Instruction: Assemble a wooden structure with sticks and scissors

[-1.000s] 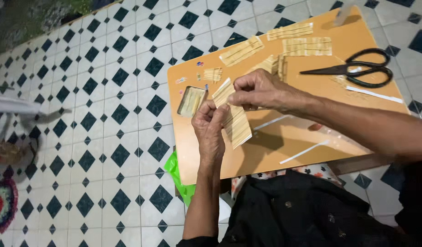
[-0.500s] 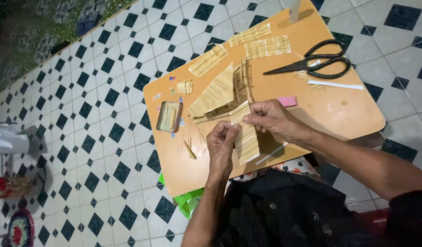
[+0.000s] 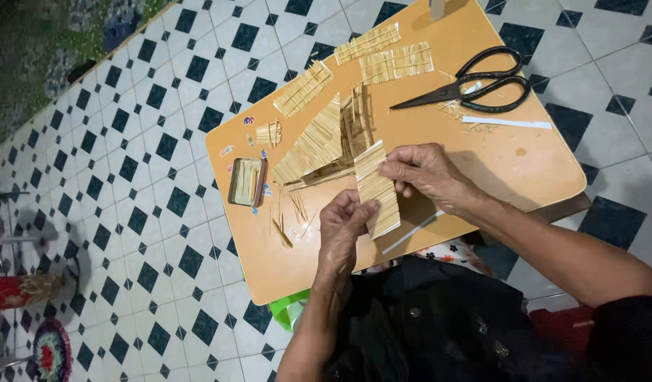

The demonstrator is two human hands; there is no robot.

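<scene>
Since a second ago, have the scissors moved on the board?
No. The black scissors lie at the same far right corner of the orange board, beside the white strip; only the camera shifted.

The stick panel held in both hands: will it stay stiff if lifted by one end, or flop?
The stick panel is many thin sticks joined side by side, so it probably bends or curls across the sticks and is stiffer along them. It looks light and likely fragile. The left hand and right hand grip opposite ends.
</scene>
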